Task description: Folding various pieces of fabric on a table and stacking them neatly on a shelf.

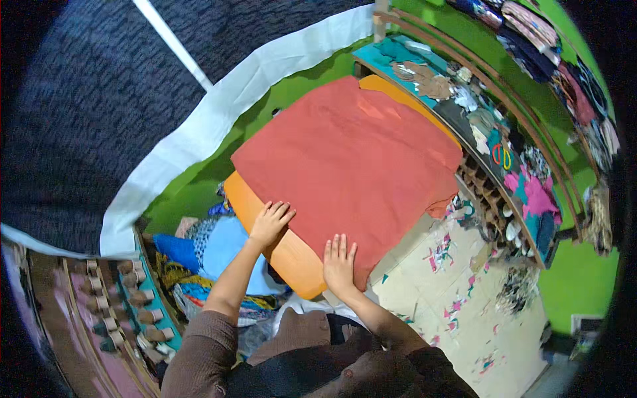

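Note:
A large piece of coral-red fabric (pixel 352 159) lies spread over an orange table (pixel 292 262), whose near-left edge and far-right corner show from under it. My left hand (pixel 271 224) lies flat at the near-left edge of the fabric, fingers extended over it. Nearer to me, my right hand (pixel 340 265) rests palm down by the fabric's near corner, fingers slightly spread. Neither hand holds anything. Some creases run across the far right of the cloth, and its right side hangs past the tabletop.
Along the right wall runs a long bench (pixel 441 83) with fabric scraps and scissors (pixel 502 158) with red and yellow handles. Scraps litter the tiled floor (pixel 424 285). Blue cloth (pixel 232 255) is heaped left of the table; a rack of thread spools (pixel 142 298) stands lower left.

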### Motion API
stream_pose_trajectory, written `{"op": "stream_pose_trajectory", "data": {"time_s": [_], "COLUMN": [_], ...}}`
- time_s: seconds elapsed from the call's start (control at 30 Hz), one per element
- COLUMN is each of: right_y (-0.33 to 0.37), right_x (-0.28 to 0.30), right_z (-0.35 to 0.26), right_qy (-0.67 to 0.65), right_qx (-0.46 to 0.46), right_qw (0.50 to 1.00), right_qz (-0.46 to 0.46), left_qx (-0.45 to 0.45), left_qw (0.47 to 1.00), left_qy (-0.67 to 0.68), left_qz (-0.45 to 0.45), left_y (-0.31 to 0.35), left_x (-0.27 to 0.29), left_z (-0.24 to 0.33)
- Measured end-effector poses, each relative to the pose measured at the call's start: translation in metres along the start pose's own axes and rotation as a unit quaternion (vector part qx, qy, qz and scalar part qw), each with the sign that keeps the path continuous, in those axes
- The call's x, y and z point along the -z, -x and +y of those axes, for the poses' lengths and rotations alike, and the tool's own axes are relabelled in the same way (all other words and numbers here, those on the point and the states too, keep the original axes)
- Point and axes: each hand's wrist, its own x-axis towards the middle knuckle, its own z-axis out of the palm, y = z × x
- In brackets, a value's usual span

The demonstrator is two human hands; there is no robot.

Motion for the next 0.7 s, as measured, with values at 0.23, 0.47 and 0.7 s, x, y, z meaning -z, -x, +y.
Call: {"op": "stream_pose_trajectory", "data": {"time_s": [0.23,0.47,0.7], "right_y": [0.004,-0.014,-0.025], "right_x": [0.006,0.006,-0.001], "right_z": [-0.027,-0.046,-0.050], "right_qy": [-0.110,-0.088,-0.010], "right_qx": [-0.135,-0.209,-0.196], "right_qw": [0.984,0.973,0.977], "right_qz": [0.023,0.035,0.088], "left_qx": [-0.064,-0.008,-0.088], "left_qw": [0.995,0.998,0.988], "left_qy": [-0.047,-0.049,-0.085], "left_qz": [0.056,-0.039,0.097], "left_y": [-0.023,-0.037,-0.029], "left_x": [-0.015,-0.018,0.060], "left_z": [-0.053,-0.103,-0.120]}}
